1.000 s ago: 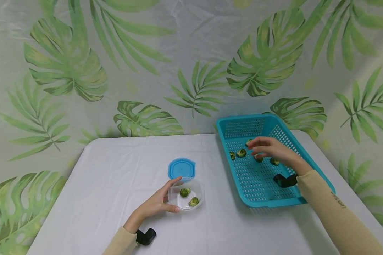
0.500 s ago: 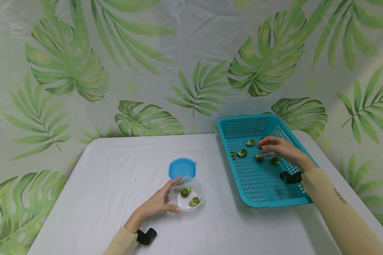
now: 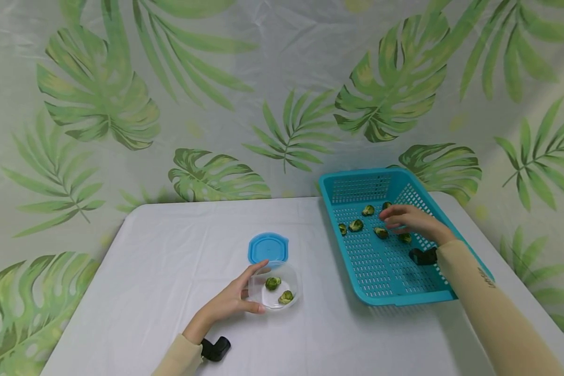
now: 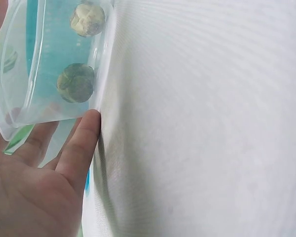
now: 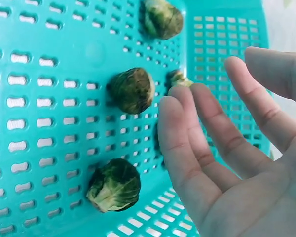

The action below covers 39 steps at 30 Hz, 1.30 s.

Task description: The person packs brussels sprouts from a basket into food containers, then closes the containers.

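Clasping tub [image 3: 266, 299] beside basket [image 3: 371, 266] in left grip [image 3: 232, 297]; probably choosing sprouts [image 3: 355, 225] inside to pinch next with empty right grip [image 3: 415, 222].

The basket [image 3: 376, 271] is blue-green, with rows of little holes. The sprouts [image 3: 355, 225] are green, with yellow and brown bits. The tub [image 3: 269, 297] is see-through and the lid [image 3: 268, 248] is bright blue. The tabletop [image 3: 192, 245] is white. Big green leaves cover the pale grey curtain [image 3: 291, 52]. The right sleeve [image 3: 470, 277] is tan with dark letters.

Left grip [image 3: 232, 299] cupped, right grip [image 3: 415, 223] loosely bent (both arms [image 3: 491, 295] outstretched)
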{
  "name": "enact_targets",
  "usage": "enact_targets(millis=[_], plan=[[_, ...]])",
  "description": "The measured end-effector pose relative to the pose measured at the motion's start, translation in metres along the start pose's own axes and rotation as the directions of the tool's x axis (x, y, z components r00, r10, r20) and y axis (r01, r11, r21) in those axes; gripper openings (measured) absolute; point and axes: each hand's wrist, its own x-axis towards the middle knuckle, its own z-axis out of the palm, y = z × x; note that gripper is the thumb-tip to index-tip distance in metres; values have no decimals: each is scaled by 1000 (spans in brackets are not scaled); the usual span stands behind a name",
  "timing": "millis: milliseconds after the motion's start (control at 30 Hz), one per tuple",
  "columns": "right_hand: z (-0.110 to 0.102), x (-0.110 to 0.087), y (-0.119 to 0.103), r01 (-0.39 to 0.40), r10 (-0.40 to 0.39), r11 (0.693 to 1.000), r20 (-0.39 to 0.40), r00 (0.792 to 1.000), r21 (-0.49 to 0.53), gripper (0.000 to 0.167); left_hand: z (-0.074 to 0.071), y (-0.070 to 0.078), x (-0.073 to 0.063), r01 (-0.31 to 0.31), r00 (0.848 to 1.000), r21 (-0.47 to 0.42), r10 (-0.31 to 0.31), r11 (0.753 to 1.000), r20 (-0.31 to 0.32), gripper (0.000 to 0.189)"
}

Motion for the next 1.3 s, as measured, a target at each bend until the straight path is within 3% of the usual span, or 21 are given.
enact_targets(millis=[633,933,1300], plan=[[9,9,6,-128,134,985,47,990,-114,41,0,1,0,16,1000,20,-16,1000,-8,95],[11,13,10,-116,125,988,81,989,-104,43,1,0,0,13,1000,8,-13,1000,-3,95],[14,10,-1,-42,42,998,-17,999,-50,33,0,-1,1,-2,1000,-5,2,1000,0,94]])
